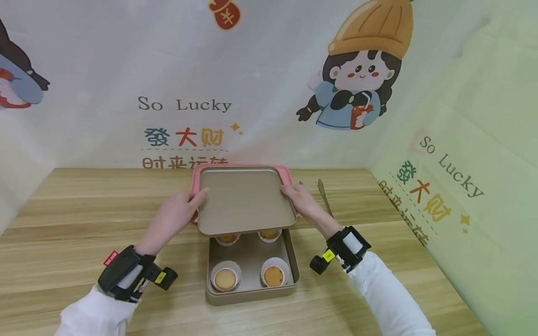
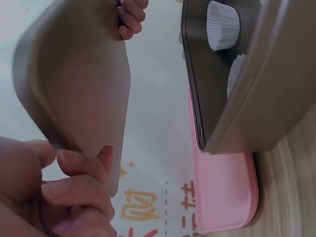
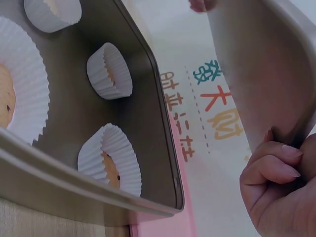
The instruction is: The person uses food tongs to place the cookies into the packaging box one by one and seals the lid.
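Observation:
Both hands hold a flat, bronze-coloured rectangular lid [image 1: 248, 200], raised above a matching tin [image 1: 250, 295] on the table. My left hand [image 1: 178, 212] pinches its left edge, thumb on top and curled fingers below, as the left wrist view shows. At the right edge, my right hand [image 1: 306, 201] grips the same way; its curled fingers [image 3: 274, 160] show under the rim. Inside the tin stand several white fluted paper cups [image 3: 109, 71] with round golden cookies [image 1: 224, 279] in them. The lid overlaps the tin's far part in the head view.
A pink tray [image 1: 286, 175] lies behind the tin, mostly covered by the lid in the head view. To the right, a slim metal utensil [image 1: 324, 196] lies on the wooden table [image 1: 105, 200], partly behind my right forearm. A printed cloth [image 1: 269, 84] hangs behind.

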Demonstrator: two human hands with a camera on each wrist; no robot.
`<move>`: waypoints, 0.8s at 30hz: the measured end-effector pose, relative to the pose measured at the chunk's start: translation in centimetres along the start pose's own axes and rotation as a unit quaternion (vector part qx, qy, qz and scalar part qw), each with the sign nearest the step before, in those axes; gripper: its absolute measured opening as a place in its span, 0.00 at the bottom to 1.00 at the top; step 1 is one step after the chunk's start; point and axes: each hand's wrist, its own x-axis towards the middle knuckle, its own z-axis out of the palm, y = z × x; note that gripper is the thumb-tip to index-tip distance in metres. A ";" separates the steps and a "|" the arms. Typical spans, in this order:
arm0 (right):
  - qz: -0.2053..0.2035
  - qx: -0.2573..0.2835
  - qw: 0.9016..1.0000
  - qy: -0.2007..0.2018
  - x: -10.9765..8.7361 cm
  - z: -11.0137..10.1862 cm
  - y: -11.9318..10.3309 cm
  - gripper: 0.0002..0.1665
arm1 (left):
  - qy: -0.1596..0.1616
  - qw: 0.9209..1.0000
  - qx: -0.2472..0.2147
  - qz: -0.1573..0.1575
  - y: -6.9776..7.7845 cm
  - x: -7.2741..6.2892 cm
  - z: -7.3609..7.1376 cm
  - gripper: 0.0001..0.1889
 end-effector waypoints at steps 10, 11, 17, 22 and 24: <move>0.008 0.033 0.999 -0.006 0.0 -0.5 -0.3 0.22 | -0.015 1.000 -0.007 0.026 0.2 1.9 -0.5 0.17; -0.001 0.034 0.999 -0.007 0.1 -0.6 -0.6 0.22 | -0.008 0.999 -0.013 0.036 0.4 2.1 -0.7 0.16; -0.081 0.037 0.996 -0.014 0.0 -2.2 -2.9 0.17 | 0.025 0.993 -0.026 0.115 1.8 2.9 -2.7 0.19; -0.088 0.083 0.993 -0.012 -0.3 -2.9 -3.4 0.26 | -0.054 0.982 -0.142 0.110 1.3 2.8 -3.1 0.23; -0.089 0.093 0.992 -0.011 -0.4 -2.7 -3.1 0.27 | -0.068 0.976 -0.181 0.096 0.9 2.7 -2.7 0.25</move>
